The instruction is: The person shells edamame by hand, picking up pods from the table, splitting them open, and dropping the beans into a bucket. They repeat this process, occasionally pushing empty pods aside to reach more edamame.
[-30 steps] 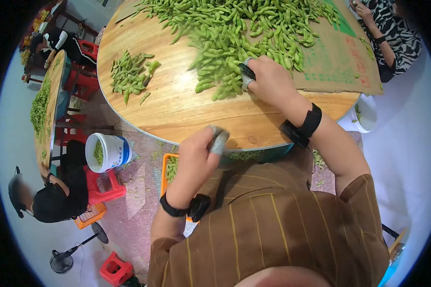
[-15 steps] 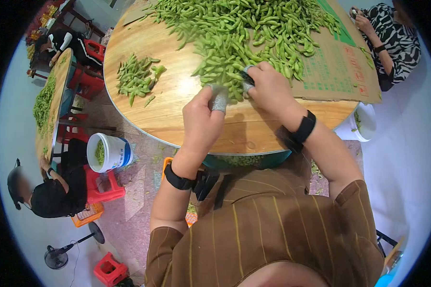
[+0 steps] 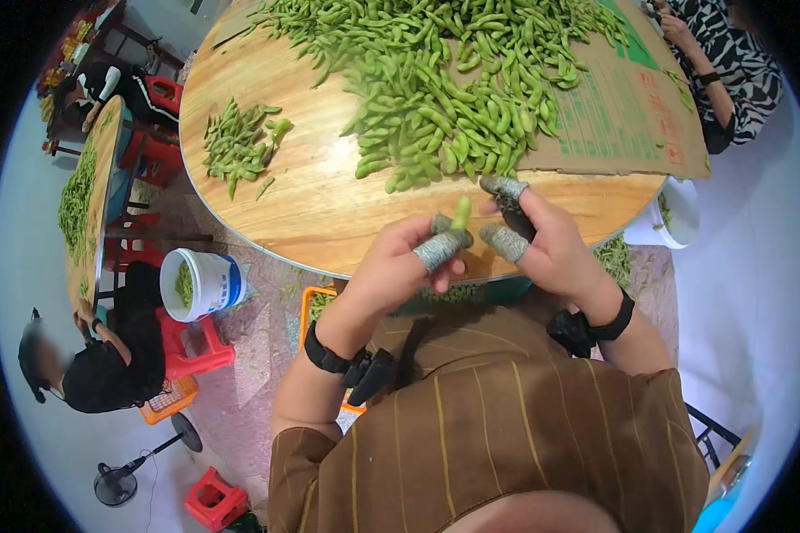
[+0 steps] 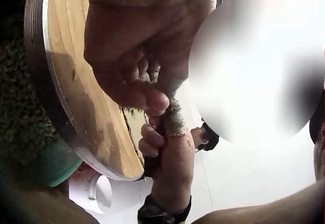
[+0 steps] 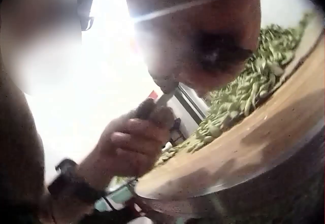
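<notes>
In the head view, my left hand [image 3: 398, 253] pinches a green soybean pod [image 3: 462, 213] between thumb and forefinger, its tip pointing up. Silvery wrapping covers those fingertips. Just to the right, my right hand [image 3: 551, 244] has its wrapped thumb and forefinger around a small black object [image 3: 513, 213]; I cannot tell its kind. Both hands are over the near edge of the round wooden table [image 3: 302, 209], close to each other. Beyond them lies a large heap of soybean pods [image 3: 436, 107]. The right wrist view shows the left hand [image 5: 134, 140] near the right fingertips.
A smaller pile of pods [image 3: 240, 142] sits on the table's left. Flattened cardboard [image 3: 613, 124] lies under the heap at right. A white bucket [image 3: 200, 284] stands left, another bucket [image 3: 676, 218] right. Other people sit around, one across at the right [image 3: 729, 71].
The left hand reached up to the heap, then drew back and now holds a pod. The right hand has come off the heap toward the near edge, its black object still in it.
</notes>
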Action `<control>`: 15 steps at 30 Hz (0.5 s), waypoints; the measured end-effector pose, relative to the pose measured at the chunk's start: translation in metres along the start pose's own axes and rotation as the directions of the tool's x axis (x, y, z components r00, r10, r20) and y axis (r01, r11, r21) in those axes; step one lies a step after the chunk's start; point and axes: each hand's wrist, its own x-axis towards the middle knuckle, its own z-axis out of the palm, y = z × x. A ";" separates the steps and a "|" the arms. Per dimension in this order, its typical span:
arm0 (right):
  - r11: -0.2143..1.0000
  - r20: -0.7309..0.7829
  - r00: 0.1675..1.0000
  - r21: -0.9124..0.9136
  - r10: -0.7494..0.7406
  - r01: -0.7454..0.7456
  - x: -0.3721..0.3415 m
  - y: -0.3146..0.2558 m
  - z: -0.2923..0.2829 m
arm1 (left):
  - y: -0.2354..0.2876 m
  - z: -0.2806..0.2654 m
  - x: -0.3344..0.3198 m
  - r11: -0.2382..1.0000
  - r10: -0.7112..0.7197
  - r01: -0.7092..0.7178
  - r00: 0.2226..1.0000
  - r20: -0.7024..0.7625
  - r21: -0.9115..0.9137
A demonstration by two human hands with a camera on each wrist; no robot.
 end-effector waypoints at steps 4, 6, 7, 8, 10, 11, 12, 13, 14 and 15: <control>0.944 0.124 0.987 0.301 0.099 -0.132 -0.007 -0.001 0.011 | -0.012 0.008 -0.004 0.989 0.100 -0.112 0.988 -0.120 -0.098; 0.931 0.192 0.977 0.330 0.098 -0.158 -0.007 -0.006 0.009 | -0.014 0.012 -0.004 0.989 0.110 -0.121 0.986 -0.122 -0.085; 0.930 0.189 0.977 0.331 0.101 -0.161 -0.008 -0.006 0.008 | -0.015 0.013 -0.004 0.988 0.127 -0.137 0.984 -0.126 -0.072; 0.935 0.218 0.971 0.314 0.100 -0.167 -0.007 -0.006 0.008 | -0.016 0.013 -0.003 0.988 0.124 -0.134 0.985 -0.122 -0.071; 0.938 0.245 0.964 0.299 0.102 -0.175 -0.008 -0.006 0.007 | -0.017 0.014 -0.003 0.990 0.124 -0.131 0.984 -0.129 -0.044; 0.899 0.279 0.950 0.365 0.142 -0.241 -0.008 -0.006 0.007 | -0.018 0.015 -0.004 0.991 0.120 -0.127 0.985 -0.127 -0.044; 0.852 0.315 0.932 0.425 0.178 -0.306 -0.008 -0.006 0.007 | -0.020 0.016 -0.004 0.989 0.137 -0.126 0.977 -0.163 0.077; 0.850 0.314 0.932 0.427 0.182 -0.309 -0.009 -0.004 0.009 | -0.021 0.018 -0.004 0.973 0.159 -0.120 0.968 -0.196 0.197; 0.842 0.305 0.941 0.460 0.148 -0.282 -0.010 -0.001 0.013 | -0.024 0.020 -0.005 0.974 0.153 -0.114 0.969 -0.193 0.196; 0.832 0.295 0.948 0.492 0.116 -0.255 -0.011 0.002 0.016 | -0.028 0.024 -0.006 0.732 0.409 -0.212 0.897 -0.168 0.648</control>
